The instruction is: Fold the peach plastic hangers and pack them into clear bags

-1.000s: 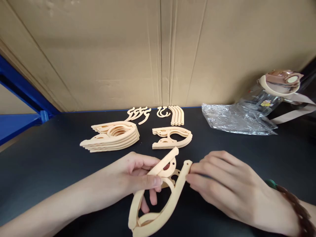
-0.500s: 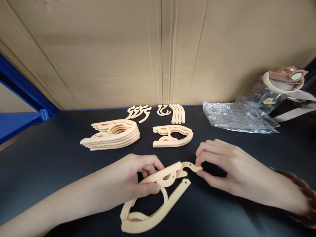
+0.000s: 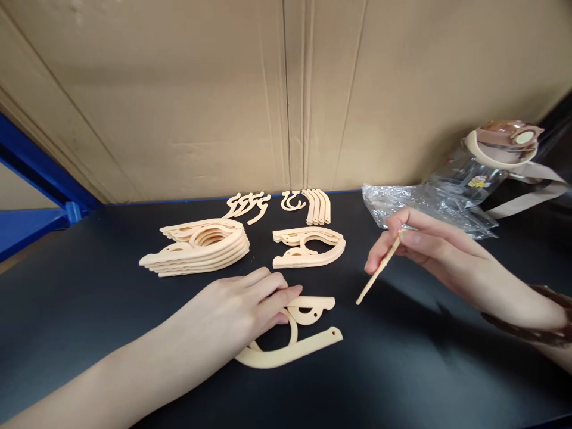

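Observation:
My left hand (image 3: 250, 307) is closed on a beige folding clothes hanger (image 3: 286, 356) that lies on the black tabletop. The fingers cover the upper left part of its frame, and its two arm ends point right, apart from each other. Up off the table to the right, my right hand (image 3: 429, 244) pinches a beige hanger hook (image 3: 379, 269) between thumb and fingers. The hook is seen edge-on, tilted, its lower end pointing down and left, separate from the hanger. Just beyond my left hand lies another folded hanger or small pile of them (image 3: 330, 257).
A stack of folded hangers (image 3: 210, 262) lies left. Behind are several loose hooks (image 3: 259, 208), small curved pieces (image 3: 292, 205) and a row of curved strips (image 3: 322, 208). A clear plastic bag (image 3: 384, 205) and a strapped bottle (image 3: 476, 173) stand back right, before a cardboard wall (image 3: 179, 107).
The hook has come away from the hanger's arm end and been lifted up and right in my right hand. The hanger has been lowered flat, with my left hand over it.

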Tool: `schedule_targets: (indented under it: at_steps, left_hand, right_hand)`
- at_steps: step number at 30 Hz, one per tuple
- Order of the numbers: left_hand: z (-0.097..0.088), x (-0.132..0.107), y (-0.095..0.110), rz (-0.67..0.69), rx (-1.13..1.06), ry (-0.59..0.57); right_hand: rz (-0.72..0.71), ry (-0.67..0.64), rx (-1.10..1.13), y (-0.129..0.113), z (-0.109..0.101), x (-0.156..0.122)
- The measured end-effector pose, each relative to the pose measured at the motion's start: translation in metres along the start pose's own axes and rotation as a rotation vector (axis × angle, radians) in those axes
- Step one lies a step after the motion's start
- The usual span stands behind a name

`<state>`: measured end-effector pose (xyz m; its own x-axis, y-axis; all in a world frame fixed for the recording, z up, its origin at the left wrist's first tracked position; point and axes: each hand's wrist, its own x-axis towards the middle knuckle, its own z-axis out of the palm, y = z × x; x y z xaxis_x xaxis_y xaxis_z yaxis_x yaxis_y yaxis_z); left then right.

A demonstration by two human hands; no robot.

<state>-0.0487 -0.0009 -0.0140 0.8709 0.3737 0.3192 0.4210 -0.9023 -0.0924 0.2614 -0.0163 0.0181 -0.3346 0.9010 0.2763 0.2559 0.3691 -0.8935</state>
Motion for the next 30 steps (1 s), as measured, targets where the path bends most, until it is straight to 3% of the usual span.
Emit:
schedule_targets:
  at_steps: [4, 8, 13, 18, 23, 30]
  left_hand:
    - [0.002, 0.000, -0.004, 0.041, 0.154, 0.011]
    - [-0.001, 0.000, -0.002, 0.023, 0.206, 0.026]
    - [-0.016, 0.011, 0.020, -0.030, -0.016, 0.010]
    - [-0.016, 0.016, 0.039, -0.018, -0.150, -0.044]
    - [-0.003, 0.016, 0.039, -0.004, -0.188, -0.019]
    - [-0.002, 0.020, 0.039, -0.034, -0.189, 0.015]
  right_hand:
    - [0.158, -0.050, 0.138, 0.001, 0.004, 0.001]
    - [0.237, -0.113, 0.067, 0.005, 0.005, 0.001]
    - [0.246, -0.198, -0.085, 0.009, 0.008, -0.002]
    - [0.149, -0.324, -0.257, 0.008, 0.016, -0.007]
    - [0.089, -0.399, -0.452, 0.005, 0.025, -0.009]
    - [-0.046, -0.459, -0.575, 0.001, 0.034, -0.013]
